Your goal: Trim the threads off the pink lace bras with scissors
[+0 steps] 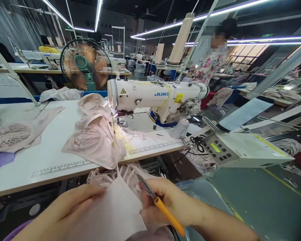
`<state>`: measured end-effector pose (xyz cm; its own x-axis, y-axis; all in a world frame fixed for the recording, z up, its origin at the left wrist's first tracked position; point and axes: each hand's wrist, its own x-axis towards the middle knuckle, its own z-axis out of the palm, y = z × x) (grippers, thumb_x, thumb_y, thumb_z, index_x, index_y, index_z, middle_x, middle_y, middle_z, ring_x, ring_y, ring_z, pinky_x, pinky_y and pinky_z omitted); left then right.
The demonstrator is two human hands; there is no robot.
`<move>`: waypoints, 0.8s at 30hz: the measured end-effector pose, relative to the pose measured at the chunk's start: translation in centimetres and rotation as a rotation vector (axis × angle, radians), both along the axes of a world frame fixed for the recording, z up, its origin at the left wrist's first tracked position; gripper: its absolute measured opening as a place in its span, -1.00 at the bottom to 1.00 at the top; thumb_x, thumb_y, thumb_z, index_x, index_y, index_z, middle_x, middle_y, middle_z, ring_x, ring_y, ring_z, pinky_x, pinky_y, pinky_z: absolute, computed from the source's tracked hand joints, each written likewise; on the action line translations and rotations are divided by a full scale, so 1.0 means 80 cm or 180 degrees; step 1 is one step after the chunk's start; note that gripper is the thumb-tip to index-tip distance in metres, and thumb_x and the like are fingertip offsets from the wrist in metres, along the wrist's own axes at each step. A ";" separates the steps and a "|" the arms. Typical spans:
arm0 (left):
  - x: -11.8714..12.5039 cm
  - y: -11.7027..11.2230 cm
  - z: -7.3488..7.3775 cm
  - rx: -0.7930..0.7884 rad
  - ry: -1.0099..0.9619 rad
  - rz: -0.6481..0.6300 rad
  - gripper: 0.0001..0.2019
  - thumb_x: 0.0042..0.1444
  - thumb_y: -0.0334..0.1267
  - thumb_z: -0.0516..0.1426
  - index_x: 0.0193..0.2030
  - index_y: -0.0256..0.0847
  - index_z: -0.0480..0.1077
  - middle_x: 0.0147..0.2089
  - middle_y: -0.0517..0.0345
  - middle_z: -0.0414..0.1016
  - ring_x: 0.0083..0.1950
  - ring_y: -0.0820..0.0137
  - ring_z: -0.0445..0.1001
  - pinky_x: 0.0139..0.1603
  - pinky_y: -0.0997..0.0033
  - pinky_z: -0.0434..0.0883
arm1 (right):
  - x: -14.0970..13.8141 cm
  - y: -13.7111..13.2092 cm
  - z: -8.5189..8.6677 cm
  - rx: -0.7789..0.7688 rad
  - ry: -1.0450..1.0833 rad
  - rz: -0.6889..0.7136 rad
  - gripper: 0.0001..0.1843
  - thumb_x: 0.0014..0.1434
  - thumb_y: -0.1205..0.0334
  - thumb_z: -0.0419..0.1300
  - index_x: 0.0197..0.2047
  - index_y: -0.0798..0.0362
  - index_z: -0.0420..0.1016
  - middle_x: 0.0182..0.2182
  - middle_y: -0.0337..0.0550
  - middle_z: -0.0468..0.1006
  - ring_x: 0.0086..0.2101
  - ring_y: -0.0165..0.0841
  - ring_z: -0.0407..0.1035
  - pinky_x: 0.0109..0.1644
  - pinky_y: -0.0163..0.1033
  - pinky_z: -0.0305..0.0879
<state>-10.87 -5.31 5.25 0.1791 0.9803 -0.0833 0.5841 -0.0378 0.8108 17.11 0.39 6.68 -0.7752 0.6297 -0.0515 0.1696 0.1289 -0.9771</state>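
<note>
My left hand (72, 202) is closed on the left edge of a pale pink fabric piece (117, 204), low in front of the table edge. In my right hand (177, 201) is a pair of scissors (165, 212) with an orange handle; the dark blades point up and left beside the fabric. The fingers of that hand also meet the fabric's right edge. A narrow pale strip (117, 157) runs from the fabric's top up toward the sewing machine's needle area. Pink bra cups with lace (90, 139) lie on the table left of the needle.
The white JUKI sewing machine (145, 95) stands on the white table (52, 147). At the right are a control box (251, 150) and a thread cone (180, 129). Another bra piece (12, 135) lies left. Behind are a fan (86, 65) and a person in a floral top (210, 65).
</note>
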 end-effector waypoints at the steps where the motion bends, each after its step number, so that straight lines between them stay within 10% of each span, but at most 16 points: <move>1: 0.017 0.015 0.002 -0.0146 -0.0064 -0.0174 -0.73 0.17 -0.05 0.09 -0.10 -0.04 0.50 -0.04 0.13 0.53 0.03 0.23 0.44 0.12 0.25 0.30 | 0.000 -0.002 0.002 0.0039 -0.0007 -0.0011 -0.71 -0.04 0.12 0.26 -0.51 0.09 0.23 -0.58 -0.33 0.23 -0.56 -0.53 0.06 -0.54 -0.43 0.02; 6: 0.079 0.070 0.009 -0.0678 -0.1055 -0.0031 -0.74 0.09 -0.03 0.13 -0.40 -0.18 0.44 -0.45 0.23 0.41 -0.36 0.39 0.36 -0.31 0.46 0.28 | 0.011 -0.008 0.008 0.0271 -0.0306 -0.0031 -0.79 -0.06 0.29 0.17 -0.53 0.07 0.15 -0.57 -0.32 0.20 -0.54 -0.50 0.06 -0.49 -0.39 0.06; 11: 0.067 0.057 -0.012 -0.1806 -0.2782 0.0599 -0.66 -0.13 0.01 0.30 -0.50 -0.23 0.38 -0.60 0.30 0.31 -0.55 0.53 0.24 -0.48 0.54 0.21 | 0.012 -0.003 -0.010 0.0941 -0.0220 -0.0547 -0.90 0.00 0.33 0.09 -0.44 0.05 0.19 -0.53 -0.28 0.27 -0.53 -0.47 0.12 -0.48 -0.37 0.08; 17: 0.050 0.054 -0.017 -0.1562 -0.2531 0.0340 -0.70 -0.14 0.02 0.31 -0.52 -0.20 0.53 -0.22 0.06 0.58 -0.06 0.26 0.41 0.03 0.36 0.27 | -0.012 0.007 -0.027 0.1339 0.0515 -0.0645 -0.88 0.07 0.33 0.08 -0.43 0.02 0.17 -0.51 -0.25 0.30 -0.48 -0.43 0.22 -0.41 -0.32 0.20; 24: 0.045 0.058 -0.025 -0.2009 -0.2485 0.0250 -0.62 -0.14 0.05 0.28 -0.61 -0.24 0.37 -0.58 0.27 0.26 -0.51 0.50 0.15 -0.40 0.48 0.20 | -0.011 0.017 -0.014 0.1276 0.0391 -0.0090 -0.86 0.06 0.28 0.10 -0.45 0.00 0.17 -0.49 -0.22 0.35 -0.43 -0.40 0.31 -0.32 -0.28 0.31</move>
